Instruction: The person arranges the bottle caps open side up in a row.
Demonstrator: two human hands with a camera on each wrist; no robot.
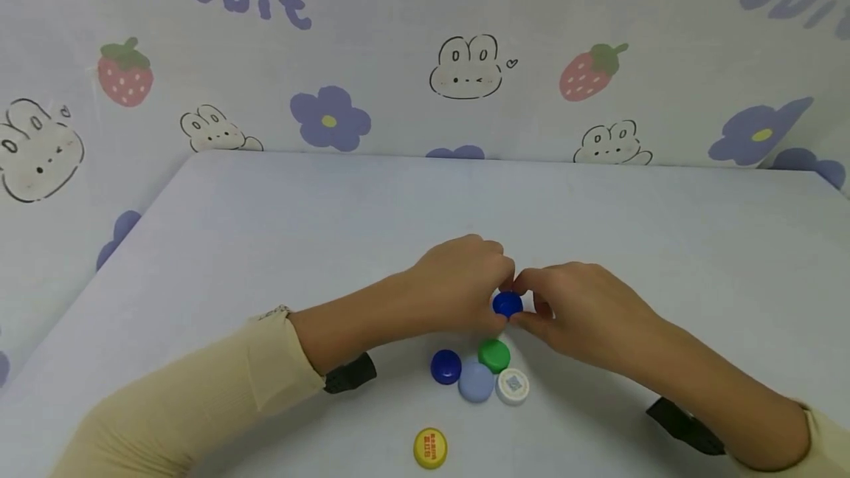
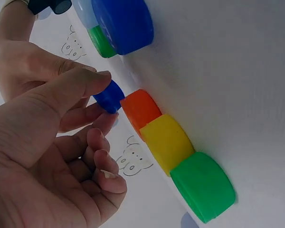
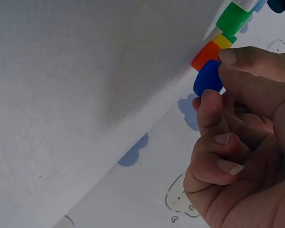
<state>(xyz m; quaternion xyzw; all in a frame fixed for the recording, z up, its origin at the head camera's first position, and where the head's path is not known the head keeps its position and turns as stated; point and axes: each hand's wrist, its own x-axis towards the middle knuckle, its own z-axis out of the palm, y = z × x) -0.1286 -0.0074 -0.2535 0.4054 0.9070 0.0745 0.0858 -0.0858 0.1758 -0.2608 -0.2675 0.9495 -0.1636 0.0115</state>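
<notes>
Both hands meet at one blue bottle cap (image 1: 508,305), held upright with its round face toward the head camera. My left hand (image 1: 461,286) pinches its left side; in the left wrist view the thumb lies above the blue cap (image 2: 109,96) and a fingertip below. From the other side my right hand (image 1: 587,312) pinches it between thumb and index finger. Right beside it in the left wrist view stand an orange cap (image 2: 141,114), a yellow cap (image 2: 168,143) and a green cap (image 2: 203,187) in a row; my left hand hides these in the head view.
Nearer the body lie a dark blue cap (image 1: 446,366), a light blue cap (image 1: 476,382), a green cap (image 1: 494,355) and a white cap (image 1: 513,386), grouped closely. A yellow printed cap (image 1: 430,448) lies apart, toward the front. The white table (image 1: 299,220) meets a patterned cloth (image 1: 385,43).
</notes>
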